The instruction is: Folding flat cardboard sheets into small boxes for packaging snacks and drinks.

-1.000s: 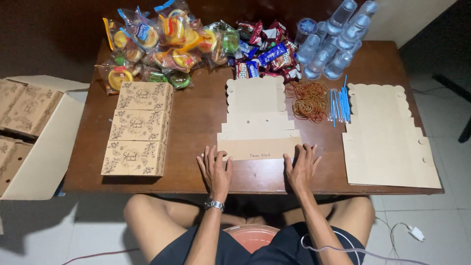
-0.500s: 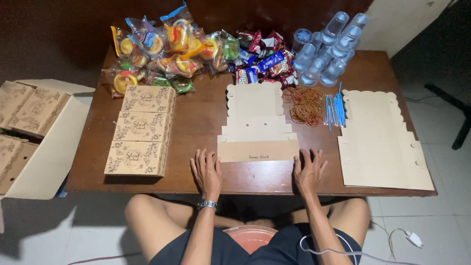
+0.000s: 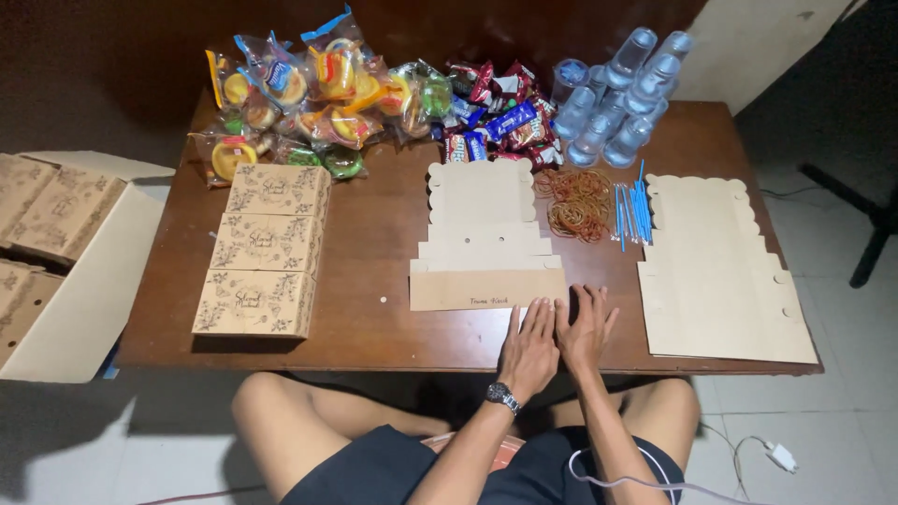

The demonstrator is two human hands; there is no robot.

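My left hand (image 3: pixel 530 349) and my right hand (image 3: pixel 585 327) lie flat side by side on the brown wooden table (image 3: pixel 374 327), fingers spread, near the front edge. Neither holds anything. Their fingertips reach the lower right corner of an unfolded flat cardboard box blank (image 3: pixel 488 238) lying in the table's middle. A wristwatch (image 3: pixel 502 396) sits on my left wrist. My knees show below the table edge.
Three folded patterned cardboard boxes (image 3: pixel 267 248) sit in a row at left. Wrapped snacks (image 3: pixel 309 89), small packets (image 3: pixel 491 117) and sealed water cups (image 3: pixel 617 98) line the back. Rubber bands (image 3: pixel 578 203), blue straws (image 3: pixel 634 210) and stacked flat blanks (image 3: pixel 716 266) lie right. An open carton (image 3: pixel 56 252) stands left.
Both hands have slid to the right and come together; they were apart at the two lower corners of the flat blank. The camera view has shifted slightly too.
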